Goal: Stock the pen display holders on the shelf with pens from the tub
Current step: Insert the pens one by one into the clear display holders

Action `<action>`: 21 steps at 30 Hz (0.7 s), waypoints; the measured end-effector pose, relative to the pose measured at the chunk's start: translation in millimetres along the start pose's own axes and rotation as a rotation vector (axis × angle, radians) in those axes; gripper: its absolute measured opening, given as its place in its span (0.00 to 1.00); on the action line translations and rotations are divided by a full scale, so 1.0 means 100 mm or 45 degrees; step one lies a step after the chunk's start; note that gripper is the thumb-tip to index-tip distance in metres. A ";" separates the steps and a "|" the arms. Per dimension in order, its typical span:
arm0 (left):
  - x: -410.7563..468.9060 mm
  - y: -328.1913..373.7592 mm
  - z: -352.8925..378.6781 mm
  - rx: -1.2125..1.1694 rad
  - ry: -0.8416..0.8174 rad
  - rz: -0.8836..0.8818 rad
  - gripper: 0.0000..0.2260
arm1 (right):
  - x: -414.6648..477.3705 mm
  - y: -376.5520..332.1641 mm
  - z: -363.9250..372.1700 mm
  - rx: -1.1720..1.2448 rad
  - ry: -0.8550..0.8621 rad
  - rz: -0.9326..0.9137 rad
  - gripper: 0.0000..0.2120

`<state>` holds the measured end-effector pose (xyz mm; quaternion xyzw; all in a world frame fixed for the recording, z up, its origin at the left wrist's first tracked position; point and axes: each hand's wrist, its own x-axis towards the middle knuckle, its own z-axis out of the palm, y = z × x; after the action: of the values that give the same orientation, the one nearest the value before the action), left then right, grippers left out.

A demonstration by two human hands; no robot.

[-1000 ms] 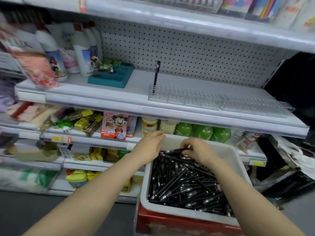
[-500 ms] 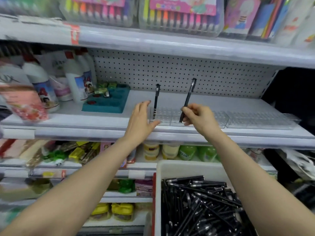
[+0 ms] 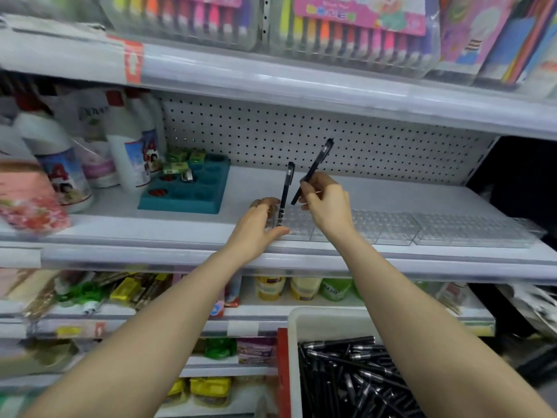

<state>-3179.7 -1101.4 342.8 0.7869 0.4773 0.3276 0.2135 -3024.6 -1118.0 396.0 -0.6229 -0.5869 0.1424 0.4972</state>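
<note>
Where the view begins, below both forearms, we see the white tub [image 3: 325, 315], cut off by the bottom edge and heaped with pens [image 3: 355, 381]: slim black barrels with silvery bands, lying crisscross. A red surface shows at the tub's left side, but we cannot make out what it is.

Up at the shelf [image 3: 150, 236], the right grip [image 3: 327, 203] pinches a black pen [image 3: 316, 167] low on its barrel between thumb and fingertips. The pen tilts up and to the right, capped end uppermost, and its lower tip hangs just left of the grip, above the holders without touching them.

Just left of that grip, a second pen [image 3: 286, 188] stands upright in the left end of the clear pen display holders [image 3: 391, 226]. They form a low row of small square cells running away to the right of the right grip along the shelf front. The far right end blurs out.

The left grip [image 3: 259, 227] lies against the holder's left end, beside the standing pen's base. Its fingers are bent and its thumb lies along the front edge. We cannot tell whether it clasps the holder or only rests there.

Left of the left grip sits a teal tray [image 3: 187, 191] with small boxes, then white bottles [image 3: 126, 152] with blurred labels. Behind the grips is pegboard [image 3: 301, 131], and above them are marker packs [image 3: 355, 25], cropped at the top.
</note>
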 end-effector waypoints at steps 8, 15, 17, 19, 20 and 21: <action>-0.02 0.04 -0.03 0.009 -0.015 -0.010 0.26 | -0.01 0.12 0.16 -0.295 -0.118 -0.061 0.07; -0.03 0.06 -0.03 0.042 -0.024 -0.029 0.24 | 0.09 0.13 0.15 -0.439 -0.193 0.010 0.09; -0.04 0.06 -0.04 0.033 -0.028 -0.034 0.24 | 0.09 0.11 0.14 -0.420 -0.199 0.017 0.08; -0.04 0.07 -0.04 0.020 -0.032 -0.038 0.25 | 0.08 0.11 0.13 -0.370 -0.190 0.017 0.09; -0.05 0.07 -0.04 0.014 -0.033 -0.038 0.25 | 0.07 0.11 0.11 -0.327 -0.180 0.022 0.10; -0.05 0.07 -0.04 0.010 -0.033 -0.036 0.25 | 0.06 0.11 0.10 -0.284 -0.169 0.024 0.11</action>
<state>-3180.0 -1109.1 349.2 0.7851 0.4869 0.3124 0.2212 -3024.4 -1106.0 385.4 -0.6691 -0.6248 0.1219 0.3835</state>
